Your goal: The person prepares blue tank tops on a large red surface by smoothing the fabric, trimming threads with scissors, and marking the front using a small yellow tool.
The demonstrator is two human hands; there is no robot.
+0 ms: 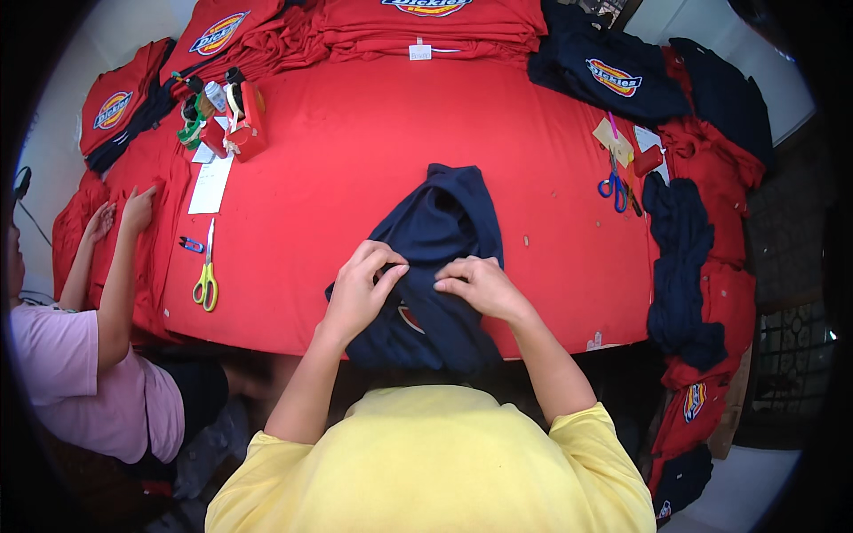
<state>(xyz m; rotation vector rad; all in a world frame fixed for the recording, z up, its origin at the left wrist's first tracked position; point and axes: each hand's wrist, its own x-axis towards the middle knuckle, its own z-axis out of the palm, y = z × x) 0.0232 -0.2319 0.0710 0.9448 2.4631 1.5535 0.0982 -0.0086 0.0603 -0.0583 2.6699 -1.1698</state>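
A dark navy garment [434, 213], apparently a hooded sweatshirt, lies bunched on the red-covered table in front of me and hangs over its near edge. Its upper end forms a hood-like opening, and part of a red and white patch [410, 318] shows low on it. My left hand [362, 289] rests over its left side, thumb and forefinger pinched at the cloth. Opposite, a short gap away, my right hand [484, 286] has thumb and forefinger drawn together over the fabric; whatever lies between those tips is too small to make out.
Yellow-handled scissors [206, 280] and blue thread snips [190, 244] lie left, below a red tape dispenser [247, 124]. Blue-handled scissors [613, 186] lie right. Folded red garments [435, 40] line the back; navy ones [680, 266] line the right. A co-worker [98, 364] handles red cloth at left.
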